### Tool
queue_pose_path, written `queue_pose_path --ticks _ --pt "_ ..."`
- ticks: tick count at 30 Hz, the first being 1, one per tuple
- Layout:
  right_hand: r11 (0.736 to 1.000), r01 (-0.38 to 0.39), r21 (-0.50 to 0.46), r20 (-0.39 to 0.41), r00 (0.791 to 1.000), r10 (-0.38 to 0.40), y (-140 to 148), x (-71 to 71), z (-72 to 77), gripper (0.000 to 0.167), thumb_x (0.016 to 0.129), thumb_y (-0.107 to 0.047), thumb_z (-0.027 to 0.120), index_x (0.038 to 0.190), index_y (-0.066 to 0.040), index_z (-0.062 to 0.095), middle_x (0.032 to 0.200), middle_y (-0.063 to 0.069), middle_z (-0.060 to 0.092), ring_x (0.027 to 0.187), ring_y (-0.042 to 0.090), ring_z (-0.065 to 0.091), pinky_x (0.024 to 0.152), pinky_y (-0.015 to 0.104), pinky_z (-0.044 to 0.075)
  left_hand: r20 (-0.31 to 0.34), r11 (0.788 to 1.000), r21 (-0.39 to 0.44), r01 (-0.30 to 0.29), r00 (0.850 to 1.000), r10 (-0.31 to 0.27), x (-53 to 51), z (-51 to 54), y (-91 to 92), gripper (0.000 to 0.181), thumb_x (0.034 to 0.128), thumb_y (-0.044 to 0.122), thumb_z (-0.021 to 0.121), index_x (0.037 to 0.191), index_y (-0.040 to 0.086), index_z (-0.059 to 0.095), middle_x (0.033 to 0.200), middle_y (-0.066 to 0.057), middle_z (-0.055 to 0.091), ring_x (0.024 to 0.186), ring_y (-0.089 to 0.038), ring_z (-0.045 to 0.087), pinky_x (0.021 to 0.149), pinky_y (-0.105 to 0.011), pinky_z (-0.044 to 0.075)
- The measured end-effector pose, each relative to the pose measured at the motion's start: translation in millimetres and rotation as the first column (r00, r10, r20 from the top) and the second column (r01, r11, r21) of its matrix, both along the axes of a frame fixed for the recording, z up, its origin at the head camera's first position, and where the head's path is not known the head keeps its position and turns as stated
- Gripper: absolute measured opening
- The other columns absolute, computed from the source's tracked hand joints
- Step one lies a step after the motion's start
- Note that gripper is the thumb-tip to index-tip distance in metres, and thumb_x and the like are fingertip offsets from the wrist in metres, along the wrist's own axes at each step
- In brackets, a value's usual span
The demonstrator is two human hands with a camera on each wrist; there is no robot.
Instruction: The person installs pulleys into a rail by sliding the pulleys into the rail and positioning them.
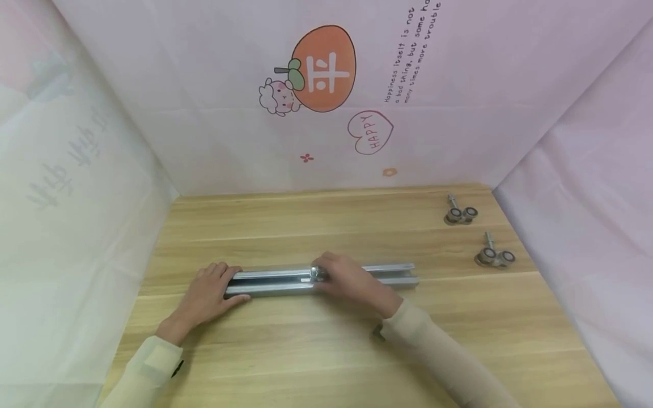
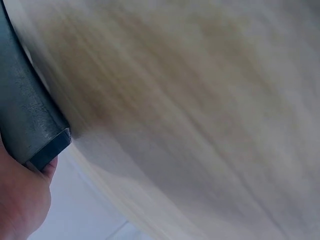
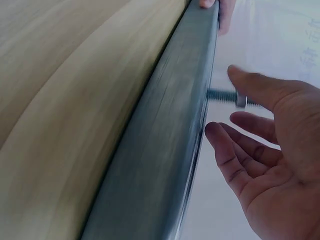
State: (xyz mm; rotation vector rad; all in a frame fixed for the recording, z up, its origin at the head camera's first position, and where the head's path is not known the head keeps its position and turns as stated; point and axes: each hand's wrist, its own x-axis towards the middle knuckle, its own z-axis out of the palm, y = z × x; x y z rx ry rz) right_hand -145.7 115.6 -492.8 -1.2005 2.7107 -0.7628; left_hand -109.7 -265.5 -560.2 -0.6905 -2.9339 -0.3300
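Note:
A grey metal channel rail lies on the wooden table, its slot facing up. My left hand grips the rail's left end, thumb along the near side and fingers on the far side; the left wrist view shows that end of the rail beside the palm. Near mid-rail, a threaded bolt with a nut sticks out of the slot. My right hand has its thumb and fingers curled loosely round this bolt. Whatever the bolt is fixed to inside the rail is hidden.
Two roller trolleys with upright bolts, the far one and the near one, stand at the table's right side. A small dark object shows beside my right sleeve. Printed cloth walls enclose the back and sides of the table.

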Motion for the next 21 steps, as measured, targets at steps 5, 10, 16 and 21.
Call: queue_pose_path --ticks 5,10,16,21 --pt "0.998 0.063 -0.007 0.013 0.998 -0.063 27.5 -1.1 -1.6 0.049 0.091 -0.030 0.085 0.129 -0.004 0.069 0.116 0.010 0.071 0.100 0.022 0.069 0.088 0.037 0.061 0.022 1.000 -0.006 0.007 1.000 -0.007 0.2 6.1 0.1 0.075 0.0910 0.062 0.075 0.139 0.006 0.061 0.119 -0.014 0.065 0.107 -0.032 0.060 0.092 -0.053 0.051" --pt "0.995 0.104 0.001 -0.048 0.993 -0.103 57.3 -2.8 -4.2 0.051 0.090 -0.032 0.086 0.129 -0.003 0.069 0.122 0.010 0.072 0.107 0.024 0.070 0.093 0.040 0.061 0.052 1.000 -0.007 0.006 0.999 -0.006 1.2 16.1 5.0 0.079 0.0912 0.065 0.073 0.144 0.008 0.058 0.128 -0.016 0.065 0.120 -0.038 0.061 0.105 -0.062 0.047" --pt "0.985 0.172 0.011 -0.057 0.984 -0.171 95.1 -3.9 -12.9 0.060 0.086 -0.035 0.089 0.132 -0.003 0.069 0.131 0.013 0.070 0.121 0.031 0.067 0.105 0.050 0.056 0.094 0.996 0.090 -0.001 0.996 -0.008 -3.8 31.0 17.5 0.087 0.0912 0.066 0.073 0.152 0.009 0.052 0.138 -0.017 0.061 0.126 -0.039 0.060 0.108 -0.064 0.047" --pt "0.976 0.216 0.028 -0.008 0.976 -0.216 121.2 -1.2 -20.1 0.065 0.085 -0.038 0.090 0.136 -0.004 0.067 0.136 0.015 0.068 0.129 0.034 0.062 0.113 0.054 0.049 0.110 0.992 0.123 0.009 0.994 -0.023 -9.2 38.2 30.5 0.088 0.0909 0.065 0.074 0.154 0.009 0.049 0.142 -0.018 0.060 0.127 -0.039 0.060 0.106 -0.062 0.049"
